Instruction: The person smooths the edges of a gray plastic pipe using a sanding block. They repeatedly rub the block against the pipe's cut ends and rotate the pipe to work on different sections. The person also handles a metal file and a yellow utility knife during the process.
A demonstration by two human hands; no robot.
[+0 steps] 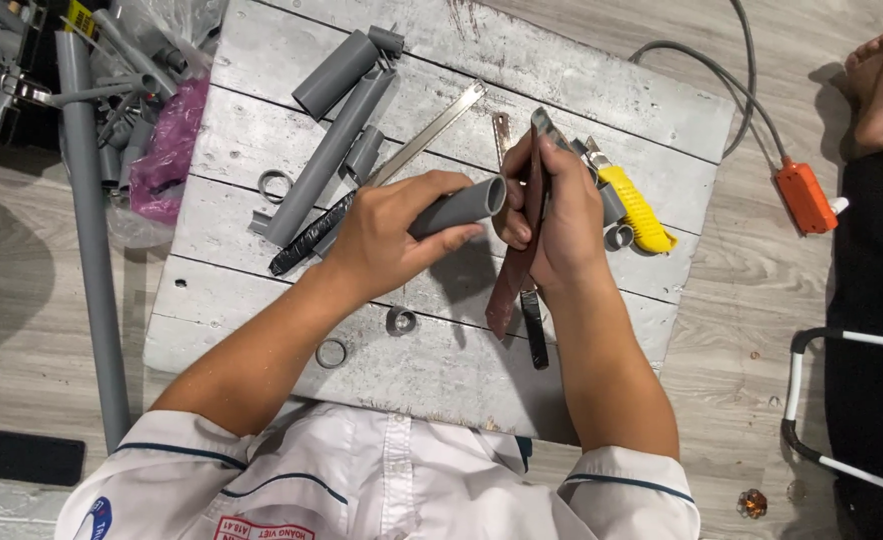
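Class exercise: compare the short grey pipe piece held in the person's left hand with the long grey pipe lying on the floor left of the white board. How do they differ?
The short pipe piece is gripped in the left hand above the board; the long pipe lies untouched on the floor. The short pipe piece lies roughly across the view, its open end toward the right hand; the long pipe runs nearly top to bottom. The long pipe is far longer. Both are grey round tubes.
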